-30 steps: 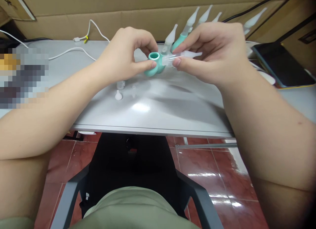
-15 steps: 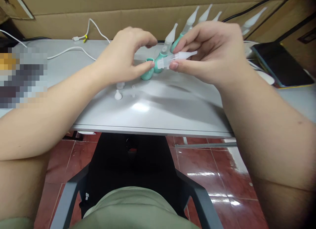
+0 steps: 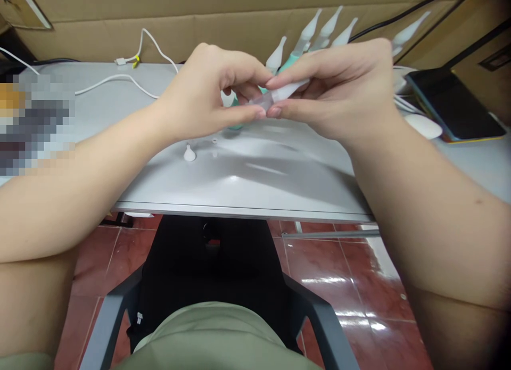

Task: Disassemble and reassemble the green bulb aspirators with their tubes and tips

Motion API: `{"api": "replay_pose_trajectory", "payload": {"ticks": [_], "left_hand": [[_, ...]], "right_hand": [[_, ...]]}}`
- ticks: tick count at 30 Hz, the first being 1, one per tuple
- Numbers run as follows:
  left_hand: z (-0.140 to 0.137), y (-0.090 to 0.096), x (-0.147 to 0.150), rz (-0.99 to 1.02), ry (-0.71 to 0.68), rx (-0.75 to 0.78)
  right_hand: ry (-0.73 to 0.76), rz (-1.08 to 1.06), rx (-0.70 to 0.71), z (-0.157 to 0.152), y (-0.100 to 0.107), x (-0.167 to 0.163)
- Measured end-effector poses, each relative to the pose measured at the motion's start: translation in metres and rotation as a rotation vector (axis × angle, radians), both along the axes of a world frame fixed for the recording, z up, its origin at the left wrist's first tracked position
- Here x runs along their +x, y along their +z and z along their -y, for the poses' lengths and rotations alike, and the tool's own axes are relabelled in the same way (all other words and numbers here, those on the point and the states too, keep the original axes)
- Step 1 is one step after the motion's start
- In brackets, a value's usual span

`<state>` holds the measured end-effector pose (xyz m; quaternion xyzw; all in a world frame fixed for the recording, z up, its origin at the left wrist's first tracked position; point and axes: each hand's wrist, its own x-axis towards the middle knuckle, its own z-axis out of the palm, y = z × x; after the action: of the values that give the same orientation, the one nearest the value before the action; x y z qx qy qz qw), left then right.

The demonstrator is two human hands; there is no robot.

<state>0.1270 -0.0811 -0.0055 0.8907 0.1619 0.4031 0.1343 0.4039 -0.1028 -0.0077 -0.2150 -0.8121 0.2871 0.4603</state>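
Two bare forearms (image 3: 96, 162) reach forward from the lower corners, angled inward above a soft, creased green shirt (image 3: 215, 335) and the smooth grey chair armrests (image 3: 115, 301). Glossy red floor tiles (image 3: 311, 274) show beneath the thin, ridged edge of the pale grey bench (image 3: 287, 191), whose sleek top carries soft shadows and a bright glint. Near the left forearm stands a matte white cone (image 3: 190, 153) with a narrow neck, and just beside it lies a tiny ring-like piece (image 3: 214, 140).

Farther in, the hands meet above the bench. The left hand (image 3: 223, 93) arches with knuckles raised, its thumb stretched flat and fingers curled; its grip pinches the lower end of a clear plastic nozzle tube (image 3: 262, 100). The right hand (image 3: 339, 88) comes from the opposite side, wrist bent, thumb and index finger pinching the tube near its milky tapered tip (image 3: 291, 89). The tube lies tilted between them, tip toward the right palm. A rounded, shiny teal bulb (image 3: 235, 127) shows partly below the left thumb.

Beyond the right wrist are a smooth white oval object (image 3: 423, 126) and a dark, flat phone-like slab (image 3: 457, 104). Behind the hands, frosted teardrop nozzles (image 3: 310, 26) lean rightward. A thin white cable (image 3: 106, 80) bends across the back left, before creased brown cardboard (image 3: 223, 32).
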Motion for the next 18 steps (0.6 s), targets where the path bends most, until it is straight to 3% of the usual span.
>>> {"api": "replay_pose_trajectory", "payload": {"ticks": [6,18], "left_hand": [[-0.013,-0.004,0.006,0.036,-0.03,0.003],[0.017,0.01,0.0,-0.147,0.155,0.239]], "right_hand": [[-0.102,-0.025,0.062,-0.009,-0.004,0.008],[-0.215,-0.002,0.246,-0.011,-0.015,0.007]]}}
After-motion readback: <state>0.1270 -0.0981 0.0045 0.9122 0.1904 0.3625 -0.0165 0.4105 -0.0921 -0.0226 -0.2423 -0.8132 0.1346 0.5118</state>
